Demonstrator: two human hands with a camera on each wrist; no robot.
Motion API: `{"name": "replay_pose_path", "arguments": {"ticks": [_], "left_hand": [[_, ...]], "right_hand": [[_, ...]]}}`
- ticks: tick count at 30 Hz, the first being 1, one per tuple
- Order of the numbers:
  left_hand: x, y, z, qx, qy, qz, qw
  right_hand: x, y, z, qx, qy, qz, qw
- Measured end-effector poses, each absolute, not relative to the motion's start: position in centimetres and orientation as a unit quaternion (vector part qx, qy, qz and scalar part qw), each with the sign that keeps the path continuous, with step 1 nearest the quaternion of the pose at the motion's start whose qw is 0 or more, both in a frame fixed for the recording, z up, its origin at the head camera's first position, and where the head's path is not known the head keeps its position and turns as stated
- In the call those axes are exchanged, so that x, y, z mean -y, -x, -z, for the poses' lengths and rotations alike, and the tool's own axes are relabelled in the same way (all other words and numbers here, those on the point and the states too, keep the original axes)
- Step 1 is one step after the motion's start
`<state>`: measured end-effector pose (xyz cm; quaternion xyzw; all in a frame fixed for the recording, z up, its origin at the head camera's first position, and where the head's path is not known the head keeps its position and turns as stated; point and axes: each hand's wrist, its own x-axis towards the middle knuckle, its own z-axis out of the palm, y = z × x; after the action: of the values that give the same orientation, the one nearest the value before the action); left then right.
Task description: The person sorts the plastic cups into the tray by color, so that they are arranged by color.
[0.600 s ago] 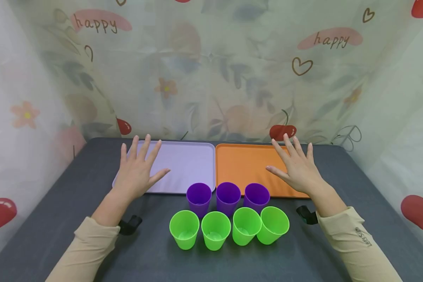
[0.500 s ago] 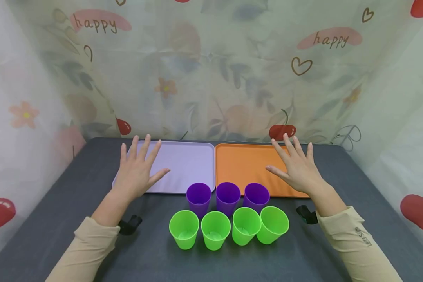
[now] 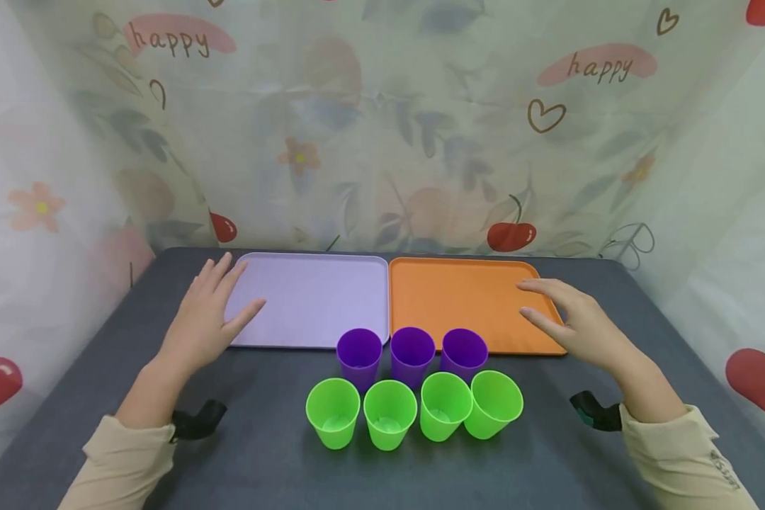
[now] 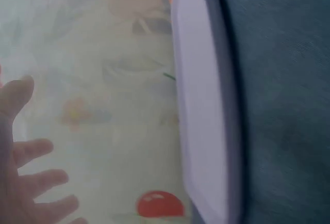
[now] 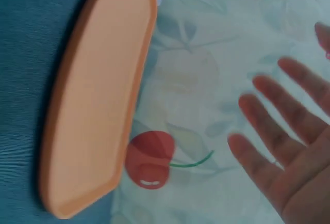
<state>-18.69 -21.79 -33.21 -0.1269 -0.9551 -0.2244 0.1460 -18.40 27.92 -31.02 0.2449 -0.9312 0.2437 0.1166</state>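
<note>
My left hand (image 3: 204,319) hovers by the left end of the lilac tray (image 3: 312,301), fingers extended and thumb spread, holding nothing. Over the right end of the orange tray (image 3: 459,304) is my right hand (image 3: 580,322), turned sideways with thumb and fingers apart and nothing between them. Three purple cups, the middle one (image 3: 412,358) among them, stand upright in a row in front of the trays. Nearer to me is a row of several green cups, from the leftmost cup (image 3: 333,413) to the rightmost cup (image 3: 495,405), which leans slightly. Neither hand touches a cup.
The two trays lie side by side at the back of the dark table (image 3: 382,485). A patterned curtain (image 3: 382,127) hangs behind and at both sides. Black wrist straps, one at the left wrist (image 3: 199,420), sit under the wrists.
Both hands have moved outward, away from each other, the left to the left and the right to the right and slightly down. The right hand has turned sideways. Cups and trays stay put.
</note>
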Motion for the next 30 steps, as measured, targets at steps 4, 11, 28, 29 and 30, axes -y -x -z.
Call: {"name": "replay_pose_path", "arguments": {"ticks": [4, 11, 28, 29, 30], "left_hand": [[24.0, 18.8, 34.6, 0.949, 0.103, 0.283, 0.095], [26.4, 20.1, 37.5, 0.943, 0.078, 0.322, 0.012], [28.9, 21.0, 41.0, 0.938, 0.076, 0.338, -0.004], [28.9, 21.1, 41.1, 0.938, 0.074, 0.339, -0.001], [29.0, 21.1, 41.1, 0.938, 0.072, 0.339, 0.002]], "right_hand": [[-29.5, 17.5, 31.9, 0.915, -0.254, -0.309, 0.051], [-31.0, 17.0, 34.8, 0.857, -0.272, -0.434, -0.063], [-30.7, 15.9, 36.5, 0.799, -0.313, -0.501, -0.105], [-30.6, 15.9, 36.5, 0.797, -0.317, -0.502, -0.108], [-30.6, 15.9, 36.5, 0.795, -0.319, -0.504, -0.11]]}}
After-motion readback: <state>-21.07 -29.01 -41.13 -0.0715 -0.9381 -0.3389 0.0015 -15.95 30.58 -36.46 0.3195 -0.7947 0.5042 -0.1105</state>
